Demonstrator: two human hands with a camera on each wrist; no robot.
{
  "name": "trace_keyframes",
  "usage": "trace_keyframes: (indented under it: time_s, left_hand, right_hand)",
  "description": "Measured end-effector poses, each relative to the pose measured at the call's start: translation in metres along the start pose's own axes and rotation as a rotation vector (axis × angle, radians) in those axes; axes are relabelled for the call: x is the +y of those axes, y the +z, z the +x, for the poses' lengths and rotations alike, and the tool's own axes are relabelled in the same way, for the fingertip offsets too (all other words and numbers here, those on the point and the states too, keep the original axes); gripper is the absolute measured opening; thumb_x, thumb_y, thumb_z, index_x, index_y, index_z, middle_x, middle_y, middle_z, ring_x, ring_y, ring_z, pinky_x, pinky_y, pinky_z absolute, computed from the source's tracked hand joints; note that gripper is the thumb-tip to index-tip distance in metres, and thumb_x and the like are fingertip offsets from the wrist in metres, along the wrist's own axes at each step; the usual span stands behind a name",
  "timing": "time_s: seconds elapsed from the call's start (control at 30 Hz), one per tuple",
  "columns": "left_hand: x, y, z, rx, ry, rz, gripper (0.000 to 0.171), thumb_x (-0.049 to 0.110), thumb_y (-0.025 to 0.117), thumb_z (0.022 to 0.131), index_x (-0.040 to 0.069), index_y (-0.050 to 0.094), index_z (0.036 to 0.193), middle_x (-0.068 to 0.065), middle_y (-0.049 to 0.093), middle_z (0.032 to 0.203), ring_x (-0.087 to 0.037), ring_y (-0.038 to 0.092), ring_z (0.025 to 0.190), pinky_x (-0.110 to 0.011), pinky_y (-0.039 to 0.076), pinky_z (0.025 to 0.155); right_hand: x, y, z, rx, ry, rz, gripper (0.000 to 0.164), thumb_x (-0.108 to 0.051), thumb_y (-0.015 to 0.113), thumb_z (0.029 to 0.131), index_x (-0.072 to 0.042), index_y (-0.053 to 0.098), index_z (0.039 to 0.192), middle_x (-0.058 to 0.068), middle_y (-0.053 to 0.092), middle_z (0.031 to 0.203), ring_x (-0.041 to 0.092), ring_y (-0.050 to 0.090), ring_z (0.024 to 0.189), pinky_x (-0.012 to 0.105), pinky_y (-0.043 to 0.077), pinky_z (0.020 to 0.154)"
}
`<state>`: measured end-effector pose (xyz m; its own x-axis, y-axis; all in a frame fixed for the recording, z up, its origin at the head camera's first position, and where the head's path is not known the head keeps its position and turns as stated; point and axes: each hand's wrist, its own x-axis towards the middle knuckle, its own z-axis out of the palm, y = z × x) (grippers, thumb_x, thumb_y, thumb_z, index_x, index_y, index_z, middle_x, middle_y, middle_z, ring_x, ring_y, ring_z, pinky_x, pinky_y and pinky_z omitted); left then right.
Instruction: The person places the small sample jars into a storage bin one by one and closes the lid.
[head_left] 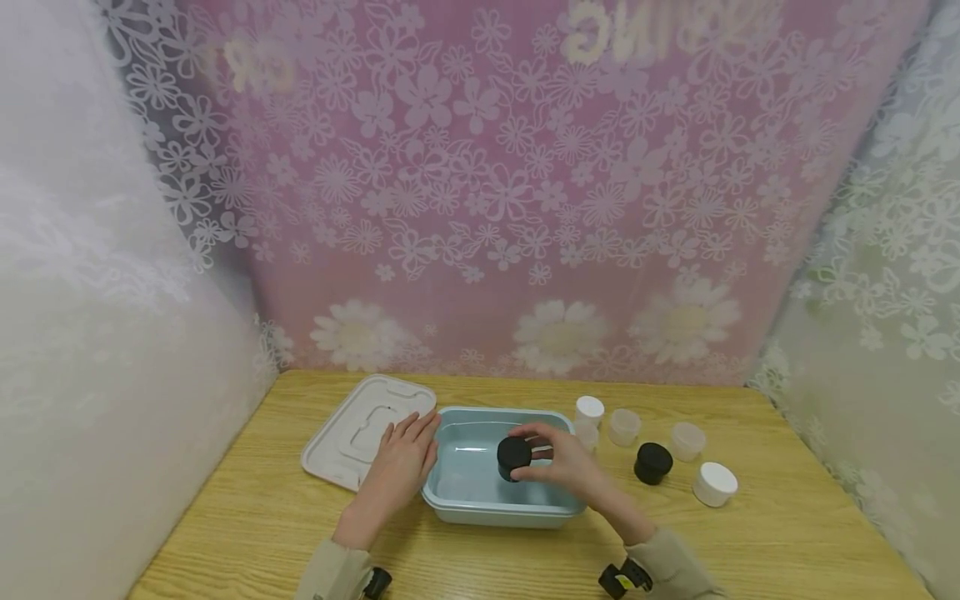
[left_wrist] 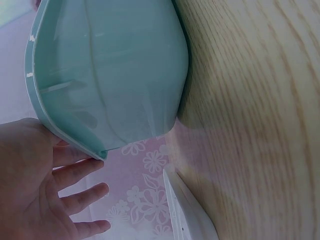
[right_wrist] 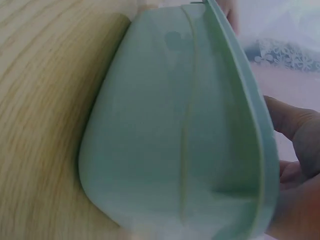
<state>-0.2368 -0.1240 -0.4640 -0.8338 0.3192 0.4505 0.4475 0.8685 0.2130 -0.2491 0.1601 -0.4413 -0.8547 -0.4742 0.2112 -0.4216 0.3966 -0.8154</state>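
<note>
Over the light blue plastic bin point(head_left: 480, 514), my right hand point(head_left: 567, 463) pinches a small round black jar point(head_left: 514, 457) between thumb and fingers. The bin wall hides that jar in the right wrist view, where part of the right hand point(right_wrist: 300, 135) shows beyond the rim. My left hand point(head_left: 406, 456) rests at the bin's left rim with its fingers extended. Seen from the left wrist, the left hand's fingers point(left_wrist: 82, 197) spread out below the rim corner, one of them touching it.
A white lid point(head_left: 341, 442) lies left of the bin. To the right stand a second black jar point(head_left: 653, 463), a white jar point(head_left: 716, 484), another white jar point(head_left: 589, 409) and several clear ones, including one clear jar point(head_left: 687, 442). Patterned curtains point(head_left: 495, 208) enclose the wooden table point(head_left: 480, 567).
</note>
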Motion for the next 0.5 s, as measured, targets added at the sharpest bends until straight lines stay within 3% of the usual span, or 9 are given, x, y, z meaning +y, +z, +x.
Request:
trace_keyframes:
  time_s: [0.27, 0.5]
  left_hand:
    - [-0.001, 0.001, 0.000, 0.002, 0.000, 0.003, 0.040, 0.017, 0.058, 0.103, 0.001, 0.059, 0.140, -0.014, 0.058, 0.144, -0.039, 0.050, 0.135, -0.066, 0.039, 0.107]
    - [0.000, 0.000, 0.000, 0.000, -0.005, -0.003, 0.040, 0.017, 0.059, 0.103, 0.001, 0.059, 0.140, -0.014, 0.058, 0.144, -0.039, 0.050, 0.134, -0.066, 0.039, 0.107]
  right_hand:
    - [0.006, 0.017, 0.009, -0.124, -0.003, -0.020, 0.049, -0.009, 0.085, 0.081, 0.001, 0.065, 0.125, 0.018, 0.065, 0.122, 0.034, 0.066, 0.105, 0.034, 0.058, 0.087]
    - [0.002, 0.022, 0.012, -0.203, 0.009, -0.056, 0.047, -0.002, 0.083, 0.081, 0.001, 0.064, 0.124, 0.018, 0.065, 0.122, 0.037, 0.066, 0.107, 0.036, 0.059, 0.087]
